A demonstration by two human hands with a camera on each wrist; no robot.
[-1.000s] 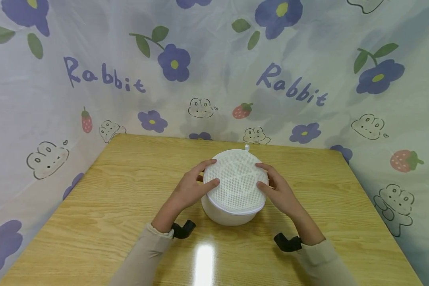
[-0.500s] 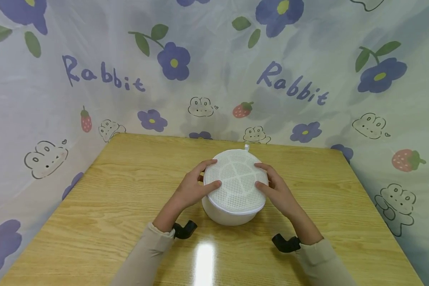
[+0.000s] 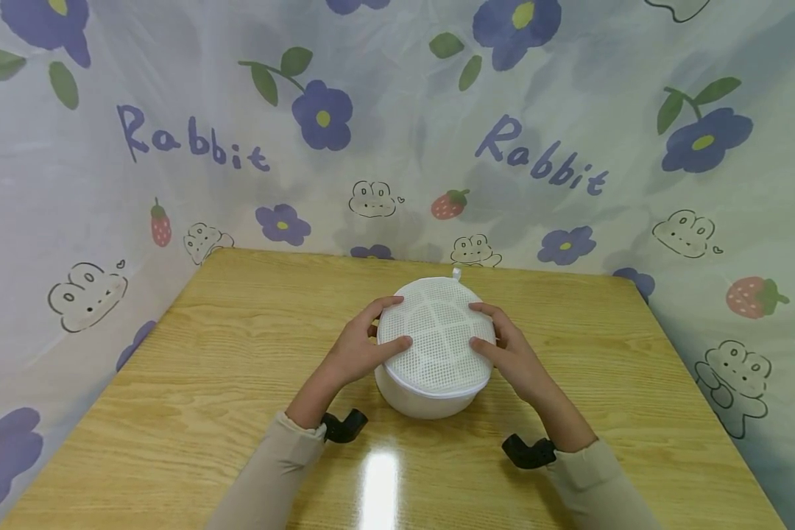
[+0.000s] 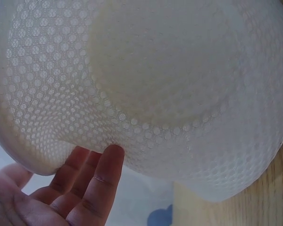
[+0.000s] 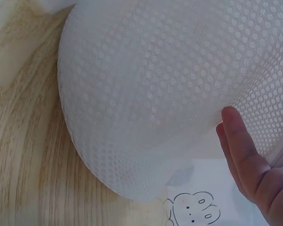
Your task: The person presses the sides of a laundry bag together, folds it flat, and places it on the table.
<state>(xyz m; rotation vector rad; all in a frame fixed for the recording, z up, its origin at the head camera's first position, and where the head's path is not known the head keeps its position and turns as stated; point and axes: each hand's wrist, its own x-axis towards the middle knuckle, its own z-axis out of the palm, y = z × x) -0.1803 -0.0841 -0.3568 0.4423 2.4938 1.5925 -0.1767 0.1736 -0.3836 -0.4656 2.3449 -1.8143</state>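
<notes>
A round white mesh laundry bag (image 3: 437,361) with a zipped rim and a small loop at its back stands upright on the wooden table. My left hand (image 3: 361,344) grips its left side, thumb and index finger on the lid's edge and the other fingers against the wall. From the opposite side my right hand (image 3: 520,361) holds it the same way. In the left wrist view the fingertips (image 4: 112,157) dent the mesh wall (image 4: 217,146). Fingertips (image 5: 231,115) press into the mesh in the right wrist view too. What is inside the bag is hidden.
The wooden table (image 3: 252,331) reaches back to a white curtain (image 3: 404,132) printed with flowers, rabbits and strawberries, which also closes off both sides. A black wrist mount (image 3: 344,427) sits at the left wrist, another black mount (image 3: 528,450) at the right.
Both hands keep their hold on the mesh laundry bag. The right hand has shifted very slightly to the left, and the left thumb a little to the right, over the lid.
</notes>
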